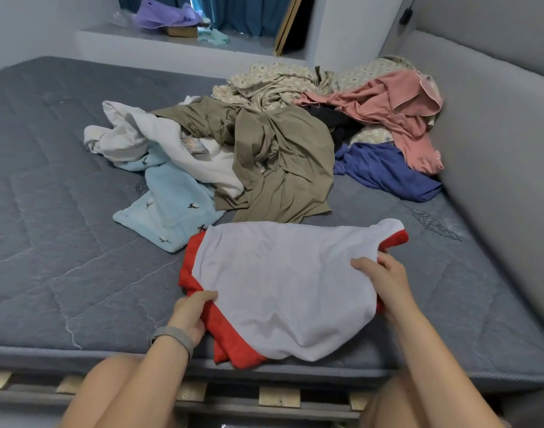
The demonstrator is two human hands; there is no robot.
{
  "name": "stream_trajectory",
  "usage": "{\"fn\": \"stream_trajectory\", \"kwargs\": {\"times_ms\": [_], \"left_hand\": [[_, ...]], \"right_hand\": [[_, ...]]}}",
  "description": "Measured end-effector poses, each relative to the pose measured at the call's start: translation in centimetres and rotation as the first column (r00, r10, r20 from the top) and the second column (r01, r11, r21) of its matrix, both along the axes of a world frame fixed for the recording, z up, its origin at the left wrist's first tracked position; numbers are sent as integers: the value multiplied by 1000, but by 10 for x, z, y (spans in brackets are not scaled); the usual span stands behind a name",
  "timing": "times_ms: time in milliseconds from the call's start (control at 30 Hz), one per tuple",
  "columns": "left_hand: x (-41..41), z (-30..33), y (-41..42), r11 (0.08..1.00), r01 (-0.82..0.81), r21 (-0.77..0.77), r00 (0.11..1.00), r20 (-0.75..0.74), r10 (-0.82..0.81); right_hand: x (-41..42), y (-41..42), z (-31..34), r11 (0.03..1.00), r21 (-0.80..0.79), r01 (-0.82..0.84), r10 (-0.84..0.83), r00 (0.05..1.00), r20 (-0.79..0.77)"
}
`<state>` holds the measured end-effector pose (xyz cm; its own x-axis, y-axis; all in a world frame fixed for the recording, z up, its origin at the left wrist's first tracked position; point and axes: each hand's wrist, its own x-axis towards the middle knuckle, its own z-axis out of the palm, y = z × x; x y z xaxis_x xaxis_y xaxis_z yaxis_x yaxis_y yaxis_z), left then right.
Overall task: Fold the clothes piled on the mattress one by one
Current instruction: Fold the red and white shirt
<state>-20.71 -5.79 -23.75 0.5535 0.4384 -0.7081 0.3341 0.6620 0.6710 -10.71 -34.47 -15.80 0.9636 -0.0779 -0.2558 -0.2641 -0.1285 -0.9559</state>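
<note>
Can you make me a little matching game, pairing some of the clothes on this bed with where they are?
Things:
1. red and white garment
2. olive garment
3. dark blue garment
4. pink garment

Places:
A. against the padded side wall
B. held in both hands, nearest the mattress edge
C. middle of the pile
D. flat on the mattress, below the pink one

Pairs: 1-B, 2-C, 3-D, 4-A

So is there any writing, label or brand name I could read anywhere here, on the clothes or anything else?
None that can be read.
The printed card or tag lying on the white garment in the pile: too blurred to read.
The red and white garment held by both hands: no print visible.
The light blue garment: only small bird-like motifs, no words.
</note>
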Motion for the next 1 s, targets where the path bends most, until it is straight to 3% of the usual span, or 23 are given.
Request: {"fn": "stream_trajectory", "kwargs": {"times_ms": [100, 167, 233, 333, 400, 433, 467, 533, 600, 633, 700, 767, 800, 900, 1000], "left_hand": [[-4, 8, -1, 995, -24, -99, 989, 144, 38], [-4, 11, 0, 991, -21, -135, 977, 210, 49], [-2, 15, 3, 988, -30, -154, 964, 256, 70], [-3, 16, 7, 992, -55, -118, 956, 281, 86], [-8, 10, 16, 993, -119, -14, 978, 168, 120], [-13, 7, 21, 988, -145, 48, 985, 97, 140], [-16, 3, 27, 977, -170, 128, 985, 33, 167], [-21, 0, 36, 957, -99, 274, 993, -28, 111], [-21, 6, 40, 905, 112, 411, 994, -55, -98], [-22, 9, 39, 843, 244, 480, 970, -97, -225], [-26, 8, 33, 682, 421, 599, 904, -219, -366], [-32, 12, 23, 556, 493, 669, 868, -332, -370], [-35, 13, 17, 519, 500, 693, 862, -341, -375], [-37, 13, 6, 532, 511, 675, 844, -279, -458], [-37, 13, 3, 689, 337, 642, 904, -16, -427]], "right_hand": [[-2, 61, 22, 945, -248, -212, 257, 951, 169], [-5, 110, 28, 811, -485, -326, 472, 855, 214], [-15, 163, 22, 640, -615, -461, 655, 746, 122], [-35, 228, -7, 396, -590, -704, 795, 584, -164], [-46, 247, -28, 190, -555, -810, 824, 438, -358], [-50, 248, -34, 141, -568, -811, 830, 410, -379], [-55, 243, -36, 178, -595, -784, 841, 435, -321], [-64, 224, -40, 434, -586, -684, 832, 554, -30], [-72, 195, -42, 686, -529, -499, 685, 689, 238], [-75, 180, -47, 750, -544, -378, 607, 720, 337], [-77, 148, -57, 734, -647, -208, 534, 764, 361], [-76, 119, -68, 647, -733, -210, 518, 827, 220], [-75, 109, -73, 649, -715, -260, 525, 833, 173], [-71, 97, -79, 736, -549, -395, 551, 821, 148], [-65, 101, -83, 753, -576, -319, 479, 866, 147]]}}
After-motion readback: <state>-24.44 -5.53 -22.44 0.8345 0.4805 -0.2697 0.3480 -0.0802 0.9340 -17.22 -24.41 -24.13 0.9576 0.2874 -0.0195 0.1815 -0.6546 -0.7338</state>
